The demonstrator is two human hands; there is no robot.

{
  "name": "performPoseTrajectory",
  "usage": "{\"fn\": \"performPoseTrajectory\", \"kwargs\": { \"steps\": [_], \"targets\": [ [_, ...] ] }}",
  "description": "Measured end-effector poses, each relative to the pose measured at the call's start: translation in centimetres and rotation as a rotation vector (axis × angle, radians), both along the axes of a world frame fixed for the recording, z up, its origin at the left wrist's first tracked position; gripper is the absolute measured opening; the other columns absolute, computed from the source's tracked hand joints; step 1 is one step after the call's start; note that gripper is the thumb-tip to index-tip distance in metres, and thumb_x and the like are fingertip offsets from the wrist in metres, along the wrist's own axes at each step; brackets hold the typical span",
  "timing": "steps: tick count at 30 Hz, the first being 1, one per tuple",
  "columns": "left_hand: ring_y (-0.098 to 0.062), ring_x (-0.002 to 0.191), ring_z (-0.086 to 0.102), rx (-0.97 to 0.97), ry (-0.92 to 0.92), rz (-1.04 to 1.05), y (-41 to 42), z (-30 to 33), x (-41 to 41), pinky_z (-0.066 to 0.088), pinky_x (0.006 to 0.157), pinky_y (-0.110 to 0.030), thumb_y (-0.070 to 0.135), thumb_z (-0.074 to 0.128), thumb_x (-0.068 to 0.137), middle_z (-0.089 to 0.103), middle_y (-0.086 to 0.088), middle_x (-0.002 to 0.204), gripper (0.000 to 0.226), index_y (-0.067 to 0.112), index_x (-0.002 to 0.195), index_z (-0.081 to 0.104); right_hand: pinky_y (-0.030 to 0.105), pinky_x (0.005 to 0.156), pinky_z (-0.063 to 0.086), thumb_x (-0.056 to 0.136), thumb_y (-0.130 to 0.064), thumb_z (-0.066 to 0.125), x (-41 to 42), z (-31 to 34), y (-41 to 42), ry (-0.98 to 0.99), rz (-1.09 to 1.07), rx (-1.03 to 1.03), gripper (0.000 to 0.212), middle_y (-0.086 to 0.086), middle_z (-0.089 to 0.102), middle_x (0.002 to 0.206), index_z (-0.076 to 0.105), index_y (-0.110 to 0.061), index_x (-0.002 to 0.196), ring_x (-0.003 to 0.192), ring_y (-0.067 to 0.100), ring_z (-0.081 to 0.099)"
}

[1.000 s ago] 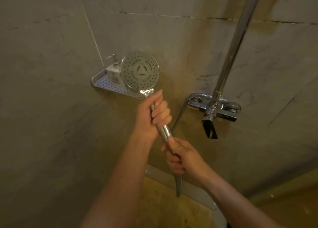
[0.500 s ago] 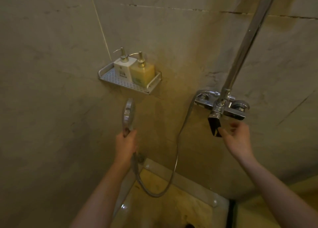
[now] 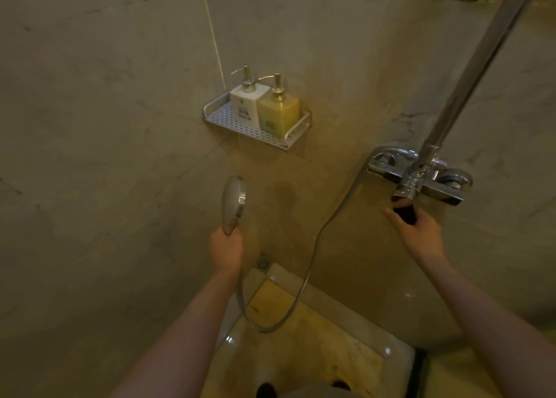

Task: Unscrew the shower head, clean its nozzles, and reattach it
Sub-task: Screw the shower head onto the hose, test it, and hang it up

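Observation:
My left hand (image 3: 226,249) grips the handle of the chrome shower head (image 3: 233,205), which stands upright and edge-on, its nozzle face turned to the right. The metal hose (image 3: 304,283) hangs from the handle in a loop and rises to the chrome mixer tap (image 3: 421,176) on the wall. My right hand (image 3: 419,235) holds the black lever (image 3: 404,209) under the mixer tap, fingers and thumb curled round it.
A perforated metal shelf (image 3: 237,125) on the wall carries a white pump bottle (image 3: 248,104) and a yellow pump bottle (image 3: 278,113). A chrome riser pipe (image 3: 475,66) runs up from the tap. A floor drain (image 3: 262,263) sits by the wall corner.
My right hand left the hose, reached the tap and now holds its black lever. My left hand lowered the shower head and turned it edge-on. The hose now hangs in a loop.

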State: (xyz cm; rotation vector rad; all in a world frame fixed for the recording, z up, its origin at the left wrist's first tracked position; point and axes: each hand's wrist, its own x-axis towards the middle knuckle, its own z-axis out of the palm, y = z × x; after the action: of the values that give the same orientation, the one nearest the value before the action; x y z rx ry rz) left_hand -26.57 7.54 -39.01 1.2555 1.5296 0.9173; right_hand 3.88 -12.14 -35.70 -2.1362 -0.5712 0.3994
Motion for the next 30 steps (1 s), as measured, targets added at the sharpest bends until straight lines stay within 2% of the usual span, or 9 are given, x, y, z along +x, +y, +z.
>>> {"fn": "performPoseTrajectory", "kwargs": {
  "steps": [2,4,6,8,11,17,21,25,30],
  "targets": [
    [-0.027,0.065,0.054,0.005,0.023,0.031,0.5,-0.1,0.0,0.044,0.062,-0.038,0.023,0.061,0.086,0.056,-0.007,0.063,0.022,0.011,0.067,0.059,0.025,0.057,0.043,0.083,-0.052,0.071,0.6,0.2,0.3,0.011,0.017,0.006,0.038,0.0,0.07,0.088,0.066,-0.02,0.102,0.077,0.013,0.065],
    [-0.027,0.066,0.055,-0.002,0.044,0.031,1.1,-0.4,0.0,0.042,0.062,-0.036,0.014,0.059,0.091,0.057,-0.008,0.066,0.023,0.01,0.068,0.058,0.024,0.058,0.045,0.082,-0.047,0.074,1.1,0.4,0.8,0.062,0.035,0.01,0.033,-0.001,0.074,0.084,0.067,-0.02,0.101,0.073,0.007,0.068],
    [-0.027,0.064,0.055,-0.005,0.057,0.007,1.7,-0.7,0.1,0.043,0.062,-0.036,0.015,0.06,0.09,0.057,-0.007,0.065,0.025,0.013,0.066,0.056,0.024,0.058,0.046,0.083,-0.043,0.074,1.4,0.5,1.2,0.121,0.043,0.021,0.028,0.001,0.075,0.077,0.068,-0.018,0.096,0.066,0.006,0.069],
    [-0.025,0.062,0.052,-0.002,0.058,0.0,2.0,-0.8,0.4,0.042,0.06,-0.035,0.015,0.061,0.09,0.054,-0.005,0.062,0.027,0.015,0.064,0.055,0.026,0.059,0.046,0.085,-0.04,0.073,1.4,0.3,1.4,0.131,0.042,0.03,0.027,0.004,0.072,0.07,0.068,-0.015,0.09,0.063,0.013,0.067],
    [-0.015,0.055,0.044,0.03,0.037,-0.013,1.9,-0.7,1.2,0.035,0.055,-0.03,0.011,0.06,0.092,0.049,0.0,0.059,0.032,0.017,0.062,0.051,0.029,0.058,0.048,0.087,-0.037,0.072,1.0,-0.1,1.5,0.152,0.015,0.064,0.031,0.006,0.065,0.062,0.069,-0.007,0.083,0.055,0.016,0.059],
    [-0.017,0.058,0.049,0.055,-0.008,0.015,2.1,-0.9,2.0,0.038,0.057,-0.031,0.017,0.06,0.095,0.052,0.0,0.062,0.029,0.016,0.067,0.053,0.03,0.053,0.05,0.091,-0.027,0.068,0.1,-0.6,1.7,0.189,-0.038,0.161,0.015,0.005,0.058,0.063,0.068,-0.013,0.088,0.052,0.017,0.054],
    [-0.024,0.064,0.05,0.058,-0.021,0.043,2.1,-1.5,1.7,0.039,0.062,-0.032,0.014,0.059,0.094,0.05,0.0,0.062,0.026,0.016,0.07,0.051,0.028,0.05,0.048,0.091,-0.028,0.066,-0.2,-0.5,1.8,0.2,-0.042,0.16,0.014,0.006,0.058,0.065,0.067,-0.014,0.089,0.057,0.016,0.054],
    [-0.021,0.064,0.052,0.058,-0.048,0.042,2.4,-1.4,1.5,0.041,0.062,-0.031,0.021,0.062,0.096,0.053,-0.001,0.066,0.022,0.013,0.077,0.056,0.026,0.048,0.046,0.093,-0.025,0.064,-0.5,-0.2,1.8,0.196,-0.038,0.152,0.013,0.006,0.057,0.066,0.067,-0.014,0.089,0.056,0.016,0.053],
    [-0.015,0.059,0.051,0.102,-0.031,0.07,2.7,-0.8,1.2,0.037,0.053,-0.028,0.021,0.063,0.098,0.054,-0.001,0.066,0.023,0.011,0.078,0.056,0.026,0.045,0.042,0.091,-0.021,0.062,-0.8,0.1,2.0,0.191,-0.062,0.124,0.021,0.008,0.055,0.061,0.064,-0.012,0.073,0.054,0.019,0.05]
  ]
}}
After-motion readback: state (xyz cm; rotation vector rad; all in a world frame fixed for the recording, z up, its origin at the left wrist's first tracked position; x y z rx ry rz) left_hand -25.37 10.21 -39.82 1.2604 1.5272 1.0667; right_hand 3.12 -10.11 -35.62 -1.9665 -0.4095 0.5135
